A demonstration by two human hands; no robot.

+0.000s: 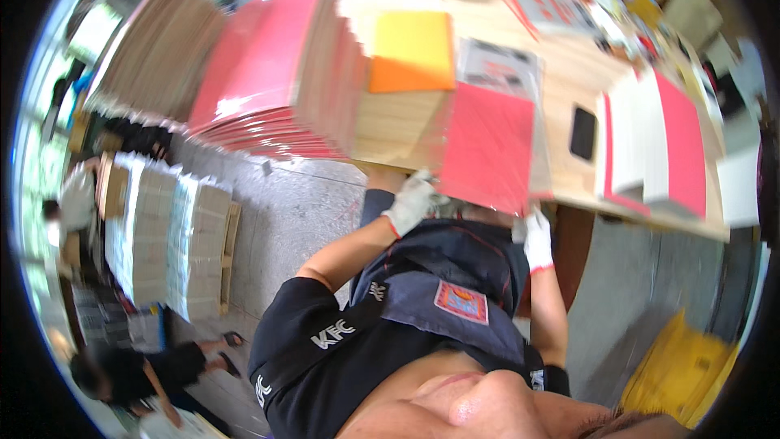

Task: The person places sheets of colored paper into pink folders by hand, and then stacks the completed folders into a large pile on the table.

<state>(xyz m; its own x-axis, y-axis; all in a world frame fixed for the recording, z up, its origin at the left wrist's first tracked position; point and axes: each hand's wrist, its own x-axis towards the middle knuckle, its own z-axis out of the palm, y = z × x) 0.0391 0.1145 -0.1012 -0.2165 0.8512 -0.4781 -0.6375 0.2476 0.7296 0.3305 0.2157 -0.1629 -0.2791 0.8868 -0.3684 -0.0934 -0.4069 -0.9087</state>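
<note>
My dark apron (455, 276) and black shirt (325, 349) fill the bottom of the frame, closest to the camera. Above them my two white-gloved hands meet the near edge of the wooden table (561, 89) in the middle of the frame. My left hand (410, 203) is closed on the lower left corner of a red sheet in a clear sleeve (487, 146); my right hand (537, 237) sits at its lower right corner, but I cannot tell whether it grips.

The red sheet lies flat at the table's front edge, its long axis running from that edge up toward the top of the frame, slightly tilted. Just beyond it lies a yellow-orange sheet (413, 53). A tall fanned stack of red sheets (268, 73) rises at upper left, and a black phone (582, 133) and red-and-white folders (662, 150) lie to the right.

The floor is grey stone (288, 219), with bundled paper stacks (175, 236) at left and a crouching person (138, 378) at lower left.
</note>
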